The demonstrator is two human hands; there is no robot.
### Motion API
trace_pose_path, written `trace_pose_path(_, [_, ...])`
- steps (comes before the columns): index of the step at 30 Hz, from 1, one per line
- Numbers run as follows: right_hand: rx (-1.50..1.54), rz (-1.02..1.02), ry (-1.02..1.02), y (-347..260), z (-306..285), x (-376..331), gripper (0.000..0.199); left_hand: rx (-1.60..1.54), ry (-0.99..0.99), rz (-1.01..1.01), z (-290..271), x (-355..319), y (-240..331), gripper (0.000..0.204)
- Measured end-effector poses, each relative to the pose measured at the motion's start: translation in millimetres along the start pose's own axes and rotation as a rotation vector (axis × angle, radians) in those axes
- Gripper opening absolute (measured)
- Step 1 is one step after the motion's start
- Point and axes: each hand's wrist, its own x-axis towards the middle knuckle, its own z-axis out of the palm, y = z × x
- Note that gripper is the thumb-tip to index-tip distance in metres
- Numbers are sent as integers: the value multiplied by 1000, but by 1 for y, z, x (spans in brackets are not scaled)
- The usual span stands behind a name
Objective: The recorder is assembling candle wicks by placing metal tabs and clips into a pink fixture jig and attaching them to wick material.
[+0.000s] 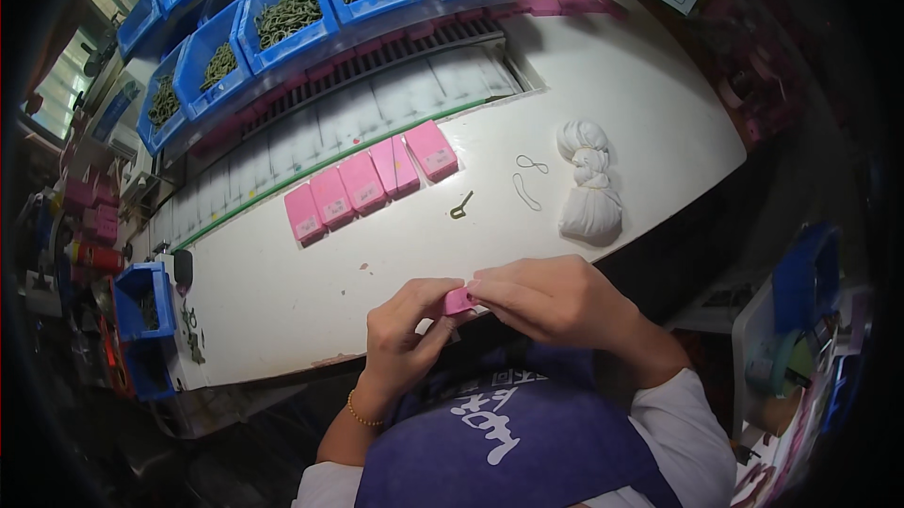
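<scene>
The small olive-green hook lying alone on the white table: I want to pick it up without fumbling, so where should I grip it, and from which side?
Pinch the small olive-green hook across its straight shank, the upper right part, coming down from above. It lies flat on the white table, apart from the pink boxes and the rubber bands, so fingertips have room either side; the looped end looks harder to pinch.

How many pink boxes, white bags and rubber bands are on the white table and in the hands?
Small pink rectangular boxes in a row: 5
Small pink box held by both hands: 1
White knotted cloth bag: 1
Thin rubber band loops: 2
Total: 9
</scene>
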Motion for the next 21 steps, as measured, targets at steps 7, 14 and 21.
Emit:
trace_pose_path(7, [-373, -220, -171, 0, -1, 4, 17, 124, -71, 57, -5, 5, 4, 32])
trace_pose_path(14, [-456, 28, 50, 52, -4, 4, 11, 42, 87, -65, -3, 1, -12, 27])
trace_pose_path(21, [-581, 332, 231, 102, -27, -19, 11, 516, 490, -93, -6, 4, -51, 38])
